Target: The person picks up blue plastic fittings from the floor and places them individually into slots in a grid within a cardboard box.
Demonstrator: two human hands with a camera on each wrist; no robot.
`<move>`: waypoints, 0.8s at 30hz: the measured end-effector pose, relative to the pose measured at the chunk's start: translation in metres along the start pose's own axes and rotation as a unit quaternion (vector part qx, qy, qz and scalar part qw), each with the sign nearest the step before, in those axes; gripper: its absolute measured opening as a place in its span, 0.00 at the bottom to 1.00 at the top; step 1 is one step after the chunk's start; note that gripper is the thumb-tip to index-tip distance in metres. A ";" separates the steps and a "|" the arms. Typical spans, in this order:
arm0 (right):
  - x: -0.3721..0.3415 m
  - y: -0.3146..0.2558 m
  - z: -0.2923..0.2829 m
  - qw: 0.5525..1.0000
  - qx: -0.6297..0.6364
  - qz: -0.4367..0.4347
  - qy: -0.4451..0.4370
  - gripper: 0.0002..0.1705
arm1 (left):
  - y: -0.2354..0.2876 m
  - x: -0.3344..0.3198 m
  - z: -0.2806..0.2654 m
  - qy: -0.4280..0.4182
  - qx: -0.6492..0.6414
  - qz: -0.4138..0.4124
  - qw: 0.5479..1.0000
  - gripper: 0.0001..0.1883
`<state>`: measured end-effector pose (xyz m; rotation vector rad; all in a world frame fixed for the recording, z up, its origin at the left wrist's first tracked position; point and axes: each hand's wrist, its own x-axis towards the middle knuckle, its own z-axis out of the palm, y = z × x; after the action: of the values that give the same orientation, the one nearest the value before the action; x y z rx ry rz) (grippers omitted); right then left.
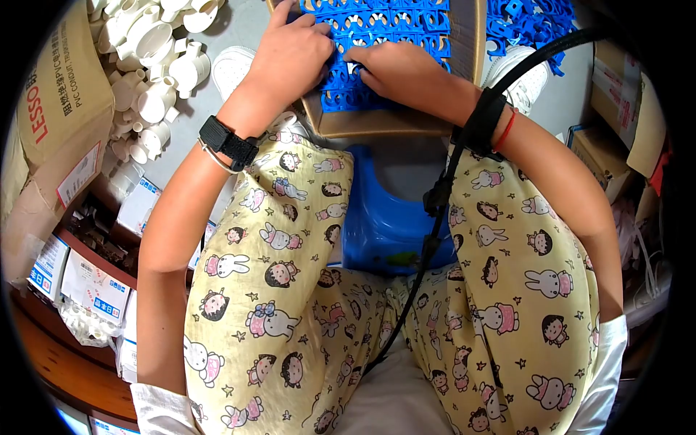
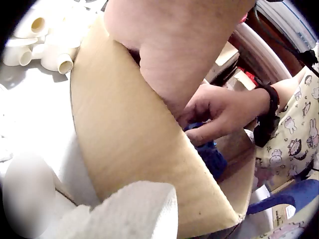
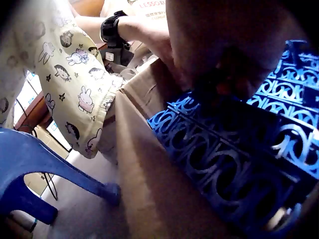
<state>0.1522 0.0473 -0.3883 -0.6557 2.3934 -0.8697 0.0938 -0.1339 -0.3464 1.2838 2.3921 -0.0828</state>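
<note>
Rows of blue plastic clips [image 1: 395,29] with ring-shaped openings fill a cardboard box [image 1: 406,129] at the top of the head view. My left hand [image 1: 293,58] rests at the box's left side, one finger reaching along the rim and the others bent over the clips. From the right, my right hand [image 1: 402,69] comes down onto the rows, its fingertips close together beside a small white spot. I cannot tell whether they pinch a piece. In the right wrist view the clips [image 3: 214,154] lie in tight rows under the shadowed hand.
White plastic pipe fittings [image 1: 156,94] are heaped on the floor at left, beside a large printed carton [image 1: 61,109]. Loose blue clips [image 1: 529,22] lie beyond the box at right. A blue stool [image 1: 377,225] stands between the knees. A black cable [image 1: 435,217] hangs across the lap.
</note>
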 end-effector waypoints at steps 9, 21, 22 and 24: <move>0.003 0.006 0.010 0.997 0.043 -0.015 0.065 0.11 | -0.003 0.000 0.002 0.012 -0.031 0.015 0.999 0.06; 0.003 -0.001 0.008 0.998 0.025 -0.023 0.061 0.09 | -0.002 0.000 0.005 0.019 0.012 0.012 1.000 0.04; 0.003 -0.001 0.009 0.997 0.027 -0.019 0.064 0.09 | -0.002 0.000 0.006 0.023 0.009 0.014 1.000 0.04; 0.004 0.001 0.010 0.997 0.028 -0.015 0.067 0.09 | -0.002 0.001 0.005 0.026 0.006 0.015 1.000 0.04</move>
<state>0.1549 0.0411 -0.3964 -0.6319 2.4727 -1.0175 0.0937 -0.1358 -0.3519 1.3430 2.4189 -0.0548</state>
